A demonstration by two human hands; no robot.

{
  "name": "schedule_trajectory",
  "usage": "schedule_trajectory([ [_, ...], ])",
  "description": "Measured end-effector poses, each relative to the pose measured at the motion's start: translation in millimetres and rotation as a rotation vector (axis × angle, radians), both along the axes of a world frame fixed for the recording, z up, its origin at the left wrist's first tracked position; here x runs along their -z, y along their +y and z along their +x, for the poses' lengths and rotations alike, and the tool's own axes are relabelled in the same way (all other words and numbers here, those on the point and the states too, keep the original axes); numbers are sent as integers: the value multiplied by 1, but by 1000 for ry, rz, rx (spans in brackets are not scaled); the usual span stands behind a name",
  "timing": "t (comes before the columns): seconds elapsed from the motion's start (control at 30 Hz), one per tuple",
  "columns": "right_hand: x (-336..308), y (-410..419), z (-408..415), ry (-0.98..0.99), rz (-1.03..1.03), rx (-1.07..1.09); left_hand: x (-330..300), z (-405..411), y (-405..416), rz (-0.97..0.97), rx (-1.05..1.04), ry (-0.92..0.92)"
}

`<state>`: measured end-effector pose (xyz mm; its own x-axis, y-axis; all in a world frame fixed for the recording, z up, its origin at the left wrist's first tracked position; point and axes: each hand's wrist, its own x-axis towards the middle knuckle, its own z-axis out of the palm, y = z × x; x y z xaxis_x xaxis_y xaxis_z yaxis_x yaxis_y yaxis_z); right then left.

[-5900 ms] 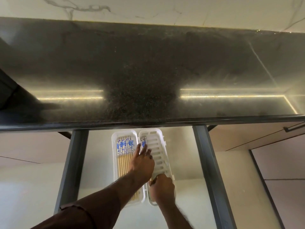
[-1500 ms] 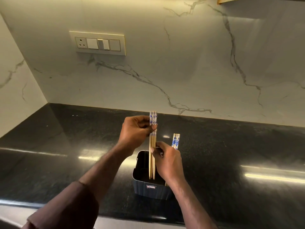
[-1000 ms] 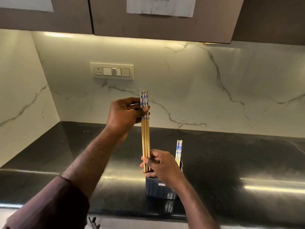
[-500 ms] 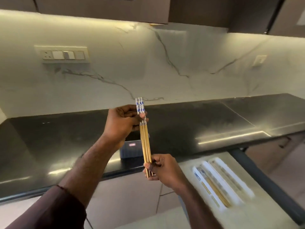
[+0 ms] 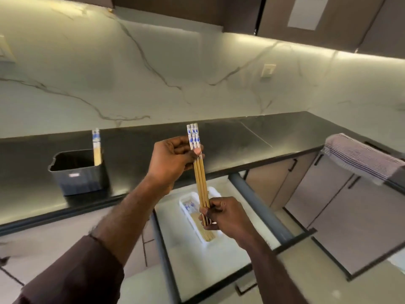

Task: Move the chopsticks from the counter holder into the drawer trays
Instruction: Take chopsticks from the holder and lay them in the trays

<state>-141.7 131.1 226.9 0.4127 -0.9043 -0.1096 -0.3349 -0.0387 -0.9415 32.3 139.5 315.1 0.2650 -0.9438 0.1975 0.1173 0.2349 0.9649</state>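
The left hand (image 5: 173, 160) pinches a bundle of three slim wooden chopsticks with blue-and-white patterned tops (image 5: 200, 172) just below the patterned ends, thumb pressed against the fingers. The right hand (image 5: 225, 216) closes around the plain narrow tips at the bottom. The bundle hangs in the air beyond the front edge of the glossy black tabletop (image 5: 230, 137), above the open drawer (image 5: 252, 244). Its long axis runs nearly upright, leaning slightly, patterned ends up and tips down toward a white slotted plastic tray (image 5: 186, 199) in the drawer, where more chopsticks already lie.

These sticks look light, stiff and smooth, so they will likely slide against each other or fan out if gripped at one spot only. Holding near both ends, as here, should keep them squared together. To lay them down the bundle probably needs tipping over to match the tray's length.

On the tabletop near its front edge stands a dark square metal holder (image 5: 76, 170), with a couple of patterned chopsticks (image 5: 96, 145) left leaning in its right corner. A striped cloth (image 5: 359, 157) drapes over the tabletop edge at far right
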Motion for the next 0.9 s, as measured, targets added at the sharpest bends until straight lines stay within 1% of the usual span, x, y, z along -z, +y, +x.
schedule_trajectory([
  [0.17, 7, -28, -87, 44, 29, 21, 29, -87, -28, 60, 1, -46],
  [0.3, 17, -52, -122, 124, 18, 41, 58, -124, -50, 141, -3, -109],
  [0.53, 45, -92, -137, 210, 117, 13, 111, -148, -102, 305, -74, -174],
  [0.63, 66, -116, -137, 297, 163, -12, 142, -147, -124, 391, -93, -197],
  [0.9, 144, -192, -129, 410, 463, 48, 240, -141, -193, 654, -106, -121],
])
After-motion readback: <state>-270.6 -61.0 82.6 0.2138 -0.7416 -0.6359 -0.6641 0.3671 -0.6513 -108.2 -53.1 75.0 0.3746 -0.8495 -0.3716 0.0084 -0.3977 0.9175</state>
